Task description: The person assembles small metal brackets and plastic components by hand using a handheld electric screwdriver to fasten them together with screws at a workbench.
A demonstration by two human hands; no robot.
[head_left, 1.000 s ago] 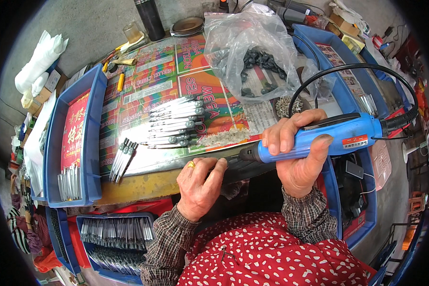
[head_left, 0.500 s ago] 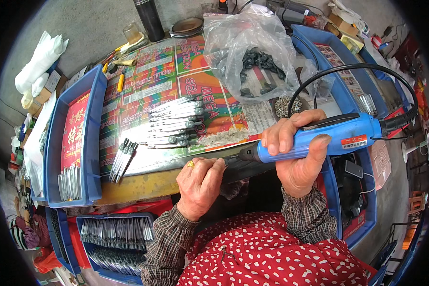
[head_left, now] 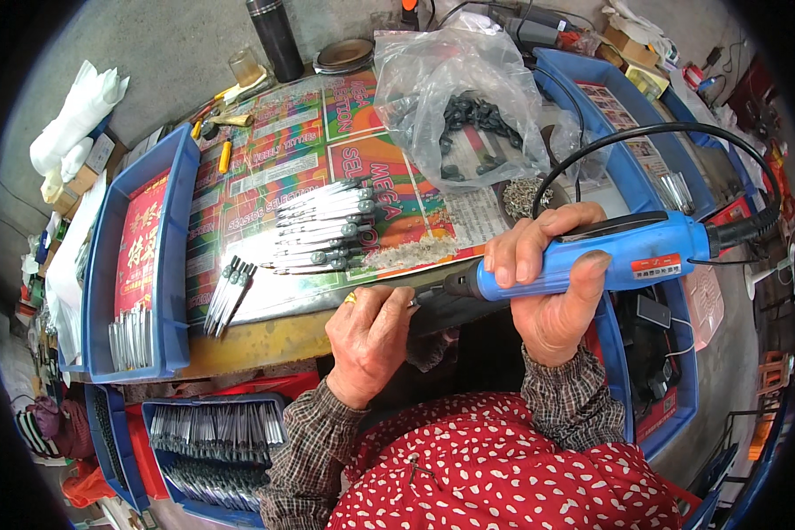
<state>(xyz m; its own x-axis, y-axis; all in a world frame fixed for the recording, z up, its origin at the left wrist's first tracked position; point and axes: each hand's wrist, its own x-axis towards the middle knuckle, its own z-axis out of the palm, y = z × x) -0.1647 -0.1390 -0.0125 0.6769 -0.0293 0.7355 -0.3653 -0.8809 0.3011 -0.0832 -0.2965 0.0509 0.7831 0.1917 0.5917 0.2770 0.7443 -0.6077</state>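
Observation:
My right hand (head_left: 552,305) is wrapped around a blue electric screwdriver (head_left: 627,252), its black nose pointing left. At the bit's tip, the fingers of my left hand (head_left: 367,340) are closed in a pinch. A small dark piece shows at those fingertips, but most of it is hidden, so its kind cannot be made out. Beyond my left hand, a pile of slim silvery pieces with dark grey ends (head_left: 322,230) lies on the table. Several similar pieces (head_left: 230,296) rest apart, further left.
A clear plastic bag (head_left: 415,71) holds dark parts (head_left: 479,119). Beside it stands a dish of small screws (head_left: 523,199). Blue trays (head_left: 178,265) flank the table, and another tray of silvery pieces (head_left: 216,433) sits lower left. The screwdriver's black cable (head_left: 680,128) arches over the right side.
My left hand has shifted slightly up and left, with its fingers still pinched near the bit. The screwdriver stays almost in place in my right hand.

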